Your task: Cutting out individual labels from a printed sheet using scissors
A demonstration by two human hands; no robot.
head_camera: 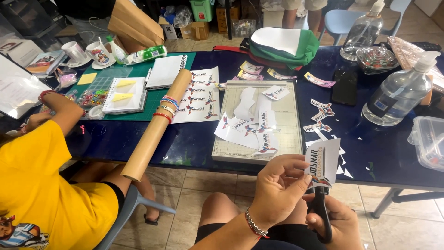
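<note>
My left hand (277,187), with a bead bracelet on the wrist, pinches a white printed sticker sheet (323,161) at its lower left edge. Below it, my right hand (340,222) grips the black handles of a pair of scissors (321,210), whose blades reach up into the sheet. Both hands hover over my lap, just in front of the dark blue table's edge (185,159). A paper-cutting board (256,122) lies on the table ahead of me, covered with several cut stickers.
A person in a yellow shirt (41,185) sits at the left beside a long cardboard tube (157,125) ringed with bracelets. Two clear pump bottles (400,92), a green and white bag (286,46), notebooks, mugs and a clear plastic tub (428,141) crowd the table.
</note>
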